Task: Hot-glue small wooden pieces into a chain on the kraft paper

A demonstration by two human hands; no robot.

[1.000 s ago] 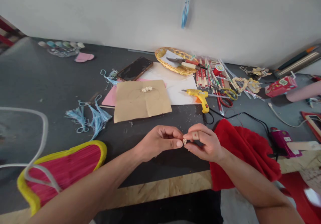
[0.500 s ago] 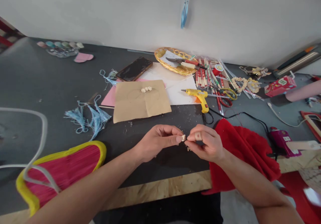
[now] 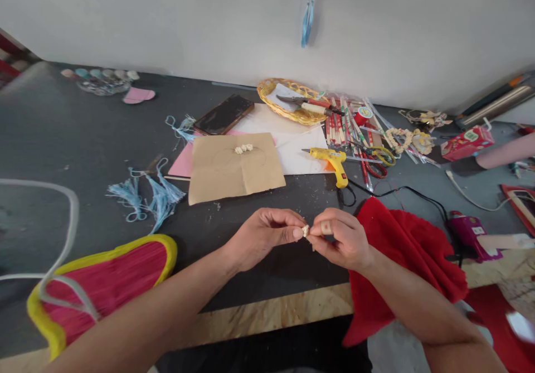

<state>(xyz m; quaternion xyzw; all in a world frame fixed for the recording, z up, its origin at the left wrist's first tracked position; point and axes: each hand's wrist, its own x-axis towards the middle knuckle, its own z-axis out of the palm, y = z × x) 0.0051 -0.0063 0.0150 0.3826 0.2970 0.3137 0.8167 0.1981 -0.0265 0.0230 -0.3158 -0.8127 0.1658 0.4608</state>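
My left hand pinches a small, knobbly cream piece between thumb and fingertips, above the dark tabletop. My right hand is closed in a pinch at the right side of the same piece, its fingertips meeting it. The piece is too small to tell its exact kind. Beyond my hands, a similar short row of cream pieces with thin wire or thread at its ends lies on a folded brown paper. To the right of the paper rests a yellow glue gun.
Blue tassels and a pink, yellow-edged pad lie left. A phone and a wicker basket with pliers sit behind. Wrapped chopsticks, scissors, a black cord and a red cloth occupy the right.
My right fingertips have moved slightly left and now touch the cream piece, from which they were a little apart. The red cloth's lower corner hangs lower. My left hand has hardly moved.
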